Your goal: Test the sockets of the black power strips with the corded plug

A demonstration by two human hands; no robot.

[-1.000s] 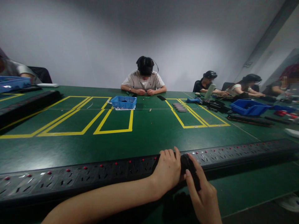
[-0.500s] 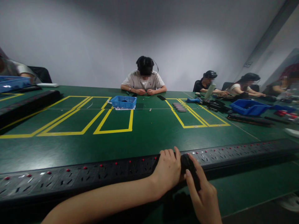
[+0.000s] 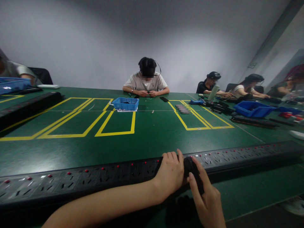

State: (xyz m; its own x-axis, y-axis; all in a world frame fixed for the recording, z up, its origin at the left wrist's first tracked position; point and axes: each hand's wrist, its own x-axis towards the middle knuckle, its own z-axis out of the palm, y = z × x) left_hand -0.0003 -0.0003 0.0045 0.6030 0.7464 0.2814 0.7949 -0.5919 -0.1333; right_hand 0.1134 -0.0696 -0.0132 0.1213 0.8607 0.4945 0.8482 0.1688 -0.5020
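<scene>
Resting close together at about five o'clock, taking the middle of the view as the clock's centre, two bare hands are at a long black power strip [image 3: 95,178], which runs from eight o'clock across to between three and four on a green table [image 3: 154,141]. The strip is lined with slotted sockets, a red dot beside each. The left hand [image 3: 169,175], its forearm coming in from seven o'clock, lies back up over the strip with its fingers bent across the top; whatever is under the palm is hidden, so I cannot tell whether it grips anything. Just beside it, the right hand [image 3: 208,193] pinches a dark piece [image 3: 188,164], rounded at its upper end, between thumb and forefinger; the piece is at the strip, though its full shape and exact contact are too dark to tell. Beyond the hands, yellow tape [image 3: 115,134] marks outlines on the tabletop. A light blue tray [image 3: 125,105] stands a little off centre towards ten o'clock, white paper [image 3: 127,110] beneath it. Near twelve o'clock a person in a pale shirt [image 3: 136,83] sits across the table, both hands together. A deeper blue bin [image 3: 260,113] stands at three o'clock, with more seated people behind it towards two. At nine o'clock lies another long black strip [image 3: 35,107].
</scene>
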